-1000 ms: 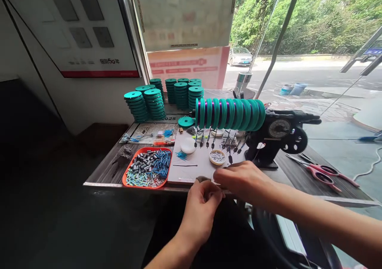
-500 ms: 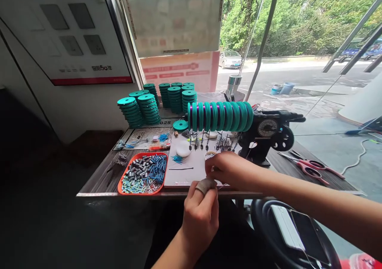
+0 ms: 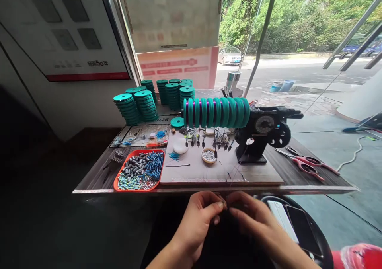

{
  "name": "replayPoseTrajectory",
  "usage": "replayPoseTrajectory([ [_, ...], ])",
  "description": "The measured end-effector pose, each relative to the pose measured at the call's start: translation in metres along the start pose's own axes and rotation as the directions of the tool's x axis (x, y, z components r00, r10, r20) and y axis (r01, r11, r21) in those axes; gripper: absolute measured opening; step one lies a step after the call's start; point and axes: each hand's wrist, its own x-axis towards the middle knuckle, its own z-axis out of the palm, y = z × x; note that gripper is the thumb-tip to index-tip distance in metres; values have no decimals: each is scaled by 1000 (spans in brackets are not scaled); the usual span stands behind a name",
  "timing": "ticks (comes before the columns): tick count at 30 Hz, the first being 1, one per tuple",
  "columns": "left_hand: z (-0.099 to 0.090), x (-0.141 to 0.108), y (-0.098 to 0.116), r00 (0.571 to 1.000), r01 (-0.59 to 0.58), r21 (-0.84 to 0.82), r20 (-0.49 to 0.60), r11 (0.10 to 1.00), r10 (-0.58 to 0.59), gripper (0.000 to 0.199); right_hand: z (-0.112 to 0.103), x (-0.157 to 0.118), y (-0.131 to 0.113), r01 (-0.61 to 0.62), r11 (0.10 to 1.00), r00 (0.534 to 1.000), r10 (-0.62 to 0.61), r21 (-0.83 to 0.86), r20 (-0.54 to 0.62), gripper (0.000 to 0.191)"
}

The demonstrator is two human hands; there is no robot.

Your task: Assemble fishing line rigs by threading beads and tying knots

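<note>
Below the table's front edge, my left hand is closed, thumb pressed against the fingers in a pinch. Whatever it grips is too small and dark to make out. Close beside it, my right hand is slightly blurred, its thumb and fingertips closed together near the left fingertips; what they hold is hidden. A faint fishing line seems to run down from the spools toward my hands. Above, green foam line spools sit in a row on a black winding machine. A small round dish of pale beads stands on the board.
An orange-red tray of small weights and tubes lies at left. Stacks of green spools stand behind. Pink-handled scissors lie at right. Phones rest on a black round seat at lower right.
My right hand has drawn back from the bead dish, uncovering it. Both hands are now side by side, lower, below the table edge. The view has shifted slightly.
</note>
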Motion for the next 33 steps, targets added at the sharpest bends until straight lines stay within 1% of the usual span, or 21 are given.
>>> replayPoseTrajectory([
  [1,1,0,-1,1000,-8,23,-13,1000,8,7,8,0,8,-101,979,994,93,175,50,23],
  [2,2,0,-1,1000,-18,50,-24,999,19,8,16,0,15,-164,930,986,145,328,82,27],
  [3,3,-1,-1,999,-28,77,-28,997,31,9,24,1,20,-193,874,981,169,446,94,29],
  [4,4,-1,-1,999,-38,104,-28,994,41,10,29,2,23,-196,825,980,178,531,85,29],
  [6,5,-1,0,998,-56,144,-24,988,60,14,37,4,27,-178,766,982,183,618,56,28],
  [8,6,0,0,998,-56,151,-24,987,61,15,39,3,27,-171,741,982,181,649,52,30],
  [11,6,2,0,1000,-8,95,-17,995,9,10,35,1,28,-217,677,973,206,703,102,32],
  [13,7,3,0,999,42,36,16,998,-43,8,30,1,30,-274,644,960,234,715,157,33],
  [15,7,5,1,991,127,-36,55,991,-125,6,23,2,32,-322,654,946,249,685,206,34],
  [17,7,8,2,969,237,-96,91,967,-228,6,15,5,32,-342,690,940,251,638,232,35],
  [20,6,13,5,927,371,-132,111,919,-358,9,3,12,29,-304,782,952,230,545,202,36],
  [23,6,17,7,896,441,-128,124,889,-426,13,-4,20,22,-250,871,966,195,422,169,37],
  [25,6,19,7,891,452,-120,119,884,-439,14,-4,22,17,-226,916,969,176,332,172,37],
  [27,6,19,8,899,436,-106,98,894,-427,14,-3,20,15,-187,955,976,154,229,156,35],
  [30,7,17,9,920,389,-44,64,920,-386,12,1,8,15,-91,994,993,86,65,76,28],
  [32,8,15,10,938,342,18,45,940,-342,9,1,-2,15,24,989,998,-16,-146,58,22],
  [33,9,14,11,948,314,60,38,947,-317,7,0,-6,15,92,956,994,-71,-277,84,20],
])
